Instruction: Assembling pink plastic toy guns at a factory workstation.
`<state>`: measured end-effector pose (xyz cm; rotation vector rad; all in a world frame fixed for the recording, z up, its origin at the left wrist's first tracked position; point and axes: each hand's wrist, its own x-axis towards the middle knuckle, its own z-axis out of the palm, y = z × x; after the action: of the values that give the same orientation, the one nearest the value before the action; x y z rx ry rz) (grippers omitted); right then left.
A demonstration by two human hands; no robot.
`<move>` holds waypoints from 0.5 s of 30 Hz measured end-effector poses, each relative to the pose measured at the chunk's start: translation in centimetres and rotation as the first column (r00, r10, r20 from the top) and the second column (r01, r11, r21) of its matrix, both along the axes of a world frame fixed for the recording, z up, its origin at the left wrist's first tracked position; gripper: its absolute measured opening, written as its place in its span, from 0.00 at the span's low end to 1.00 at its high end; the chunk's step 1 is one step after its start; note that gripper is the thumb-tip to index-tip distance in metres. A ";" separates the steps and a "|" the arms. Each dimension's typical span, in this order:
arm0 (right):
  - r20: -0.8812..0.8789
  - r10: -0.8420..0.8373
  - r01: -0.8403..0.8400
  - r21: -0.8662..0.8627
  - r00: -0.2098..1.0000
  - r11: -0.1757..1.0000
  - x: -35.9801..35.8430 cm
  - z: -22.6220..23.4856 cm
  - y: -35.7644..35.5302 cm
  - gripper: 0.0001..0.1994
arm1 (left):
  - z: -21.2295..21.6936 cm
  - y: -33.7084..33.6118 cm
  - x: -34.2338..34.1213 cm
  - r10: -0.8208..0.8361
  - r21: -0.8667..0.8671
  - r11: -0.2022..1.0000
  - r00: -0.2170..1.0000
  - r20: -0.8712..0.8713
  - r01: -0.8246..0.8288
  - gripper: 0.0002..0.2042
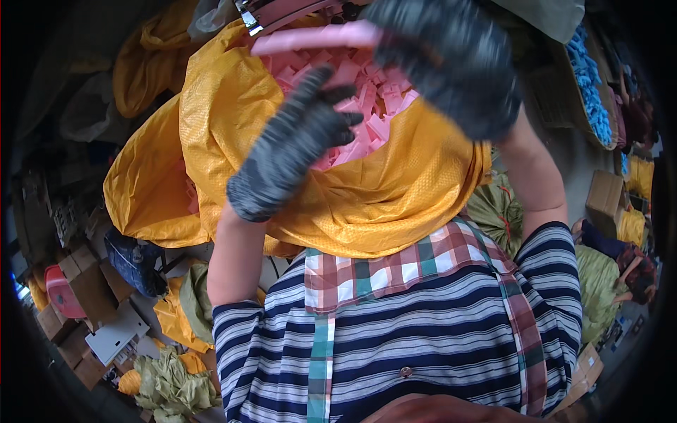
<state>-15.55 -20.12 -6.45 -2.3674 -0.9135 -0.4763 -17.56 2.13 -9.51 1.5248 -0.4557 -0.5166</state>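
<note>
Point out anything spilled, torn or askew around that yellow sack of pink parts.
Nothing looks spilled or torn. The pink plastic pieces lie heaped inside the open yellow sack. The gloved left hand rests at its mouth; the gloved right hand, blurred, holds a long pink strip above the heap.

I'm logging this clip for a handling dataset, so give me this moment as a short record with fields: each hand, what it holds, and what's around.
left hand: gloved left hand, fingers spread, over the pink plastic pieces
right hand: gloved right hand, blurred, at a long pink piece; grip unclear
container: yellow woven sack, mouth open, held against the body
clothing: striped shirt, plaid apron
surroundings: basket of blue pieces, cardboard boxes
</note>
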 end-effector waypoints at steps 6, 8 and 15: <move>0.189 0.363 -0.383 0.085 0.912 0.920 -0.6 0.3 3.6 0.19 | 0.3 2.8 2.8 0.284 -0.253 0.868 0.846 -0.451 -0.426 0.23; -0.063 0.259 -0.226 0.319 0.964 0.920 0.4 1.8 2.2 0.21 | 1.5 3.6 2.3 0.190 -0.287 0.881 0.838 -0.511 -0.375 0.20; 0.036 0.387 -0.388 0.141 0.921 0.911 2.2 1.7 0.9 0.17 | 3.5 5.1 3.2 0.168 -0.038 0.985 0.984 0.051 -0.166 0.13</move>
<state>-13.36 -19.27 -4.76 -1.9852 -1.2712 -0.3768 -14.38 7.20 -6.04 1.5318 -0.3722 -0.3357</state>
